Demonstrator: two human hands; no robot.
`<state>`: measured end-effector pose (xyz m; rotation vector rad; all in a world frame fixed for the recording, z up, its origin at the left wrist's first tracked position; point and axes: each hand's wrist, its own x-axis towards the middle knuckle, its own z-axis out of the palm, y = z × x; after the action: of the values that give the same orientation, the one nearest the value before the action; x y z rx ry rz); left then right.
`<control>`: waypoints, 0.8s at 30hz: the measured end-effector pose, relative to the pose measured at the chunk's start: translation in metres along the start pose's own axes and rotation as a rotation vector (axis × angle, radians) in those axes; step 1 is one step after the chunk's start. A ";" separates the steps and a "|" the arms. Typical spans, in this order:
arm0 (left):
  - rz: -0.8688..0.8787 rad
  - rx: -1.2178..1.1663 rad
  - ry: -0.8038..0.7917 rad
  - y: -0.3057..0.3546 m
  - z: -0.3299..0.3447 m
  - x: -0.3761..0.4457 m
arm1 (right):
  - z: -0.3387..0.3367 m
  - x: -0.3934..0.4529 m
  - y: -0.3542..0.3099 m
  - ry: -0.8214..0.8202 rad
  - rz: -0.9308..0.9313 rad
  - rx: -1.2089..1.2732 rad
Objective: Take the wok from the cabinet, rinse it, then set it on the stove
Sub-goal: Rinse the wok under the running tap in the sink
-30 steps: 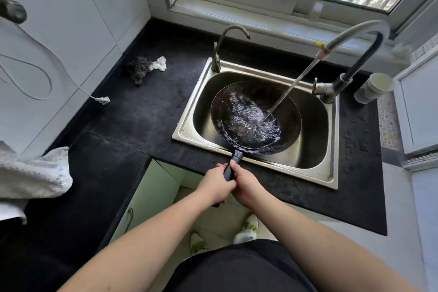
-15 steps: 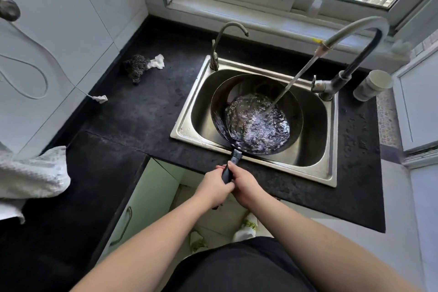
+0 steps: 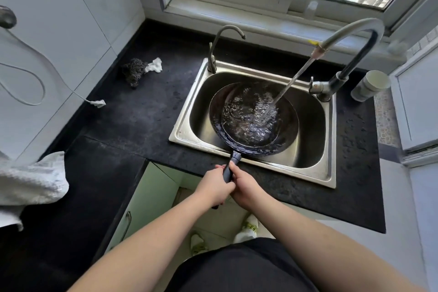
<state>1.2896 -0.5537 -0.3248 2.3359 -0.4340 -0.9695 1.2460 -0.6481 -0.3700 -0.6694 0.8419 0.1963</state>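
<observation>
A black wok (image 3: 288, 135) sits inside the steel sink (image 3: 315, 173), holding a pool of churning water. A stream from the tall curved faucet (image 3: 350, 38) falls into its right half. The wok's dark handle (image 3: 231, 166) reaches toward me over the sink's front rim. My left hand (image 3: 214, 187) and my right hand (image 3: 244, 186) both grip that handle, side by side. No stove is in view.
Black countertop (image 3: 132, 123) surrounds the sink. A small second tap (image 3: 213, 54) stands at the sink's back left. A steel scourer with a white scrap (image 3: 137, 71) lies left of it; a white cup (image 3: 369, 85) lies right. An open cabinet door (image 3: 147, 199) hangs below. A cloth (image 3: 30, 185) lies far left.
The water pool in the wok has sloshed from its left side toward the middle and right. Both hands stay on the handle.
</observation>
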 end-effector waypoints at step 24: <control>0.020 0.008 -0.074 0.004 -0.015 0.004 | 0.009 0.003 -0.001 0.038 -0.013 0.072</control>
<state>1.3027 -0.5534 -0.3156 2.3041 -0.4899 -1.0492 1.2536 -0.6435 -0.3673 -0.6127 0.8769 0.1418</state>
